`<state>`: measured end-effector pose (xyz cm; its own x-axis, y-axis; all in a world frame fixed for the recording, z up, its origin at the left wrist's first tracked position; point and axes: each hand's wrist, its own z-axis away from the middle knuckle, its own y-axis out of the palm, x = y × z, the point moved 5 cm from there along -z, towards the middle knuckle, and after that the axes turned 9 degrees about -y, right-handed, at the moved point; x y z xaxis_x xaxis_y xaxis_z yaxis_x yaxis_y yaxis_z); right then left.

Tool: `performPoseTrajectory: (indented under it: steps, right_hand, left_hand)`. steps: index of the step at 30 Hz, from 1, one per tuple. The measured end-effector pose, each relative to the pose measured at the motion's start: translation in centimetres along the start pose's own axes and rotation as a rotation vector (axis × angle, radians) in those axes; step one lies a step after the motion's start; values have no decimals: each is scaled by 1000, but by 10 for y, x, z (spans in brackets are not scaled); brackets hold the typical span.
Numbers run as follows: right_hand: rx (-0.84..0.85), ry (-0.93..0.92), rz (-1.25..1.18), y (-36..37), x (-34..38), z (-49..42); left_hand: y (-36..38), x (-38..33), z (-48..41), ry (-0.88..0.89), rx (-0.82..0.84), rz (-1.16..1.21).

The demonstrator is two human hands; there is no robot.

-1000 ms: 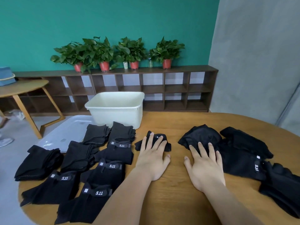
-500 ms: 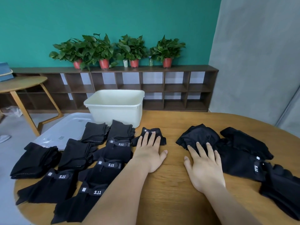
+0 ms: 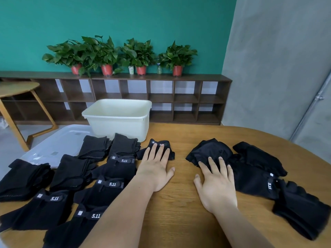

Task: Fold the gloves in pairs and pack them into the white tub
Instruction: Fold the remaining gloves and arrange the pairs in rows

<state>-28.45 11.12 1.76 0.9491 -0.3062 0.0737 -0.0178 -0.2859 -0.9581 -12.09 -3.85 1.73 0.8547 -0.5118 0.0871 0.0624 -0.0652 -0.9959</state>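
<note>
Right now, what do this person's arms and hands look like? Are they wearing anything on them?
Both are bare. The left hand and right hand show no gloves, rings or watch, and the nails look short. The left forearm and right forearm are uncovered down to the picture's edge: no sleeve, band or marking is in view.

Gloves (image 3: 114,171), left and right groups: black; wrist straps (image 3: 123,160) carry white "5.11" lettering and a small pale square tag.
White tub (image 3: 116,122), far: plain cream-white.
Counter (image 3: 179,215): warm brown wood with fine grain lines.
Lid (image 3: 59,142), far left: translucent pale grey.
Shelf (image 3: 161,77): dark brown.
Plants (image 3: 138,52): green leaves; pots (image 3: 107,70) red.
Far wall (image 3: 125,18): teal.
Right wall (image 3: 277,59): mottled grey.
</note>
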Motion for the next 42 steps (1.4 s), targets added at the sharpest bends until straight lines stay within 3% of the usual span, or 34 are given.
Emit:
performPoseTrajectory:
  steps: [6,10,15,24,28,34,42]
  right_hand:
    - [-140,12,39,-15,5,5]
    - [-292,61,35,-25,-3,8]
    - [-179,198,13,-7,-13,6]
    - [-566,-170,-4,-47,12,33]
    - [-370,-379,-167,-40,20,52]
    - [-146,-194,-108,-14,2,70]
    - [-276,-240,-120,-30,8,82]
  left_hand:
    - [-19,-19,24,71,-225,11]
    - [-16,-46,67,118,-175,218]
    - [0,-62,118,95,-71,326]
    - [-14,-56,131,51,-218,469]
    - [-18,-52,136,32,-318,498]
    - [-13,-50,136,-5,-301,449]
    - [-7,-44,129,-71,-249,477]
